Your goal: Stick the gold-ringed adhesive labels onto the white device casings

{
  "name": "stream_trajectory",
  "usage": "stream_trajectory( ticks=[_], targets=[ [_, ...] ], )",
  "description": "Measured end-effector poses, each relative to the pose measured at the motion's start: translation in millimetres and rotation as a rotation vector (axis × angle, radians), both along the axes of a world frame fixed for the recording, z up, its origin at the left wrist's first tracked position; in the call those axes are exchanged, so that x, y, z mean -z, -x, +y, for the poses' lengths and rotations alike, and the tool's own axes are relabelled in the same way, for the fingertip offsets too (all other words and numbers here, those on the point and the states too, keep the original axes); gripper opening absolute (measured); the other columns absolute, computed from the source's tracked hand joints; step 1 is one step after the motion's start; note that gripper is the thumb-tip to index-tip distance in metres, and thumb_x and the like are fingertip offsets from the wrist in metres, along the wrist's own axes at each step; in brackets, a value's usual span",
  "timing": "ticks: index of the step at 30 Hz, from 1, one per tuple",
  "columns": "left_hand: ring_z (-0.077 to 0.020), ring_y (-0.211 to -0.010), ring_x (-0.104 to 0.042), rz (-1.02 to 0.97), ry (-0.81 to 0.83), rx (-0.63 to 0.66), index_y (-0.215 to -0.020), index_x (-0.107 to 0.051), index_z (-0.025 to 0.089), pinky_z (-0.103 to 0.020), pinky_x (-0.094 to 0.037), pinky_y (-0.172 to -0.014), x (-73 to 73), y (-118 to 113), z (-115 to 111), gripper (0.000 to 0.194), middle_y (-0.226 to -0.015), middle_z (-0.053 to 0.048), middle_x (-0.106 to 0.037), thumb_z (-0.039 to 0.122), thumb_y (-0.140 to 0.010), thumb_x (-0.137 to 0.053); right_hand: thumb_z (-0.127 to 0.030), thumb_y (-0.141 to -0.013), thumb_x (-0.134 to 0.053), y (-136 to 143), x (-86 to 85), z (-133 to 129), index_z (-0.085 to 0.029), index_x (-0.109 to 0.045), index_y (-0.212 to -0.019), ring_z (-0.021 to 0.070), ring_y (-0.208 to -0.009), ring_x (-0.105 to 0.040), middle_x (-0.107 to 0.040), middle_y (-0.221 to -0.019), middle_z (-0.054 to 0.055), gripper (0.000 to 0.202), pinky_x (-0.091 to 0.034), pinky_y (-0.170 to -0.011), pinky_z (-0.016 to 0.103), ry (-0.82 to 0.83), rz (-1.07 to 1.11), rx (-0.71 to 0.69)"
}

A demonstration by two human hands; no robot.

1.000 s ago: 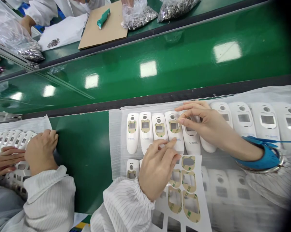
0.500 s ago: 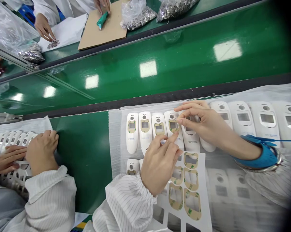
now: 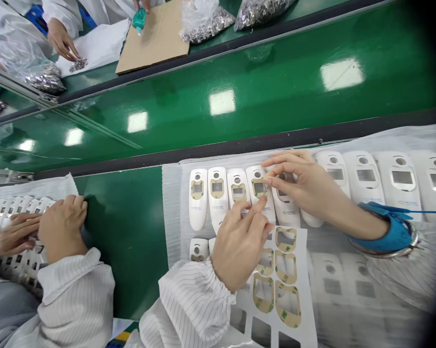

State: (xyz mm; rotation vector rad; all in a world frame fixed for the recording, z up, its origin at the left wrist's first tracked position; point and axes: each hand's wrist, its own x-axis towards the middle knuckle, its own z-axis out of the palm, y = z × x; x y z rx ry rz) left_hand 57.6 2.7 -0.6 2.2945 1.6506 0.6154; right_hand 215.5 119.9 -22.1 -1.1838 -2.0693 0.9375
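A white plastic housing (image 3: 269, 209) lies fourth in a row, with a tan adhesive frame (image 3: 258, 187) around its window. My right hand (image 3: 297, 181) reaches in from the right, thumb and index fingertip closed together at the frame's right edge. Below, my left hand (image 3: 239, 241) has its fingers apart; one fingertip touches the housing just under the frame, and the palm covers neighbouring housings. Under and beside this hand lies a white backing sheet (image 3: 304, 285) with several more tan frames. Three housings to the left, such as the first (image 3: 198, 212), also carry frames.
More bare housings (image 3: 402, 179) line the right, and others lie under translucent foam sheet (image 3: 172, 212). Co-worker's hands (image 3: 63, 222) work over small housings at left. Across a green divider (image 3: 268, 92) are bags of metal parts (image 3: 210, 26), cardboard (image 3: 156, 43) and another person's hands.
My two hands stay almost still at the fourth housing. Across the divider, a person's hand has moved the green tube up and left.
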Motion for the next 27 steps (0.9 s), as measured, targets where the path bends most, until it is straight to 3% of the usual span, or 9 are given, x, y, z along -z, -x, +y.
stream_trajectory(
  ticks=[9,13,19,27],
  targets=[
    [-0.0243,-0.1,-0.054,0.005,-0.008,-0.003,-0.084,-0.053,0.017,-0.037,-0.057,-0.075,0.9,-0.1,-0.9,0.011,-0.128,-0.004,-0.063,0.018,-0.094,-0.05,-0.032,-0.087,-0.06,1.8,1.1,-0.5,-0.024,-0.065,-0.07,0.0276,-0.105,-0.052,-0.07,-0.102,0.004,0.02,-0.048,-0.081,0.043,-0.039,-0.041,0.012],
    [-0.0234,-0.101,-0.056,0.027,-0.038,-0.027,-0.082,-0.054,0.017,-0.037,-0.056,-0.081,-0.8,-0.1,3.7,0.015,-0.127,-0.006,-0.063,0.017,-0.095,-0.048,-0.03,-0.09,-0.057,0.5,4.3,-2.5,-0.023,-0.065,-0.073,0.0272,-0.105,-0.053,-0.07,-0.102,0.004,0.02,-0.046,-0.089,0.047,-0.179,-0.088,-0.008],
    [-0.025,-0.1,-0.057,0.203,-0.078,-0.073,-0.078,-0.053,0.016,-0.038,-0.055,-0.076,1.0,-3.1,14.0,0.02,-0.132,-0.011,-0.059,0.019,-0.096,-0.046,-0.024,-0.092,-0.052,0.2,1.1,-10.2,-0.025,-0.067,-0.084,0.026,-0.103,-0.058,-0.071,-0.098,0.002,0.017,-0.032,-0.109,0.053,-0.429,-0.242,-0.074],
    [-0.0264,-0.093,-0.061,0.431,-0.112,-0.051,-0.078,-0.058,0.014,-0.038,-0.052,-0.069,-0.3,-9.0,14.6,0.019,-0.134,-0.015,-0.057,0.008,-0.091,-0.045,-0.022,-0.092,-0.05,-1.3,-4.7,-17.4,-0.025,-0.069,-0.094,0.0243,-0.097,-0.062,-0.073,-0.096,0.0,0.02,-0.033,-0.109,0.053,-0.561,-0.385,-0.141]
  ],
)
